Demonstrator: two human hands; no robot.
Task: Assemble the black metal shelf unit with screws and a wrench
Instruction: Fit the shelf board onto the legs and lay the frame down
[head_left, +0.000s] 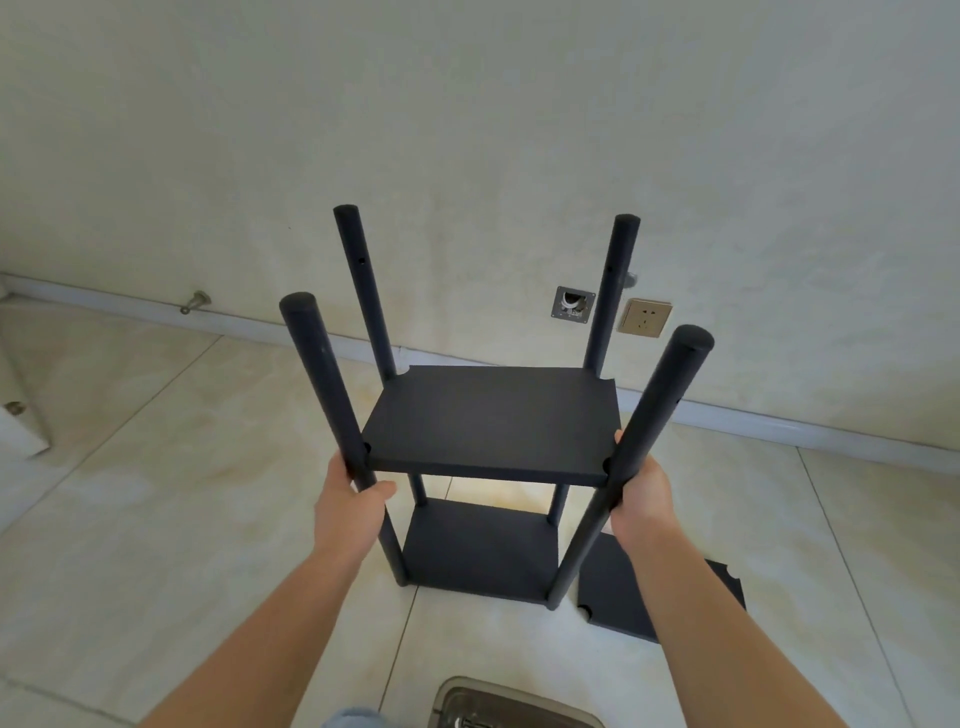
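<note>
A person's left hand (349, 496) and right hand (640, 491) each wrap their fingers around a near post of a black metal shelf unit (493, 423) with four round posts, standing upright on a pale tiled floor (171, 493) close to a cream wall (467, 130). Two flat shelves are fitted, one mid-height and one at the base (the post tops stand bare above). A loose black shelf panel (670, 592) with notched corners lies flat on the floor just right of the unit. A metal tray (514, 704) sits at the floor's near edge.
</note>
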